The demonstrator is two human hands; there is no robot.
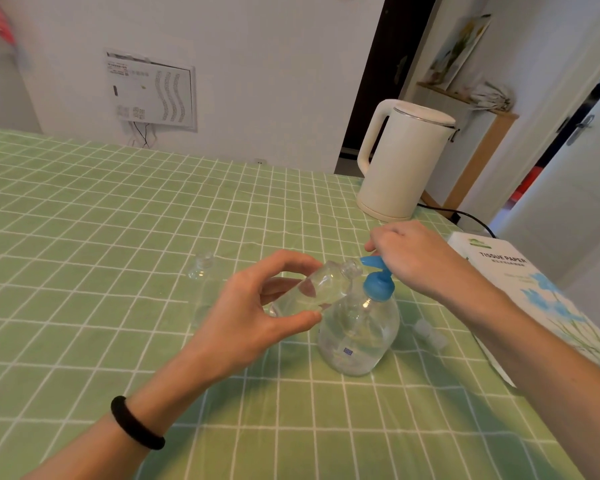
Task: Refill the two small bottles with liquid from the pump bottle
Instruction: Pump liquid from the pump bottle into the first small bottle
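A clear pump bottle (pixel 357 336) with a blue pump head (pixel 378 282) stands on the green checked tablecloth. My left hand (pixel 257 313) grips a small clear bottle (pixel 312 289), tilted with its open neck just under the blue spout. My right hand (pixel 416 254) rests on top of the pump head, fingers curled over it. A second small clear bottle (pixel 201 285) stands upright to the left, open at the top. A small clear cap (pixel 430 334) lies on the cloth to the right of the pump bottle.
A white electric kettle (pixel 399 161) stands at the table's far right, its black cord (pixel 465 216) trailing right. A tissue paper pack (pixel 541 299) lies along the right edge. The green cloth (pixel 118 237) stretches left and toward me.
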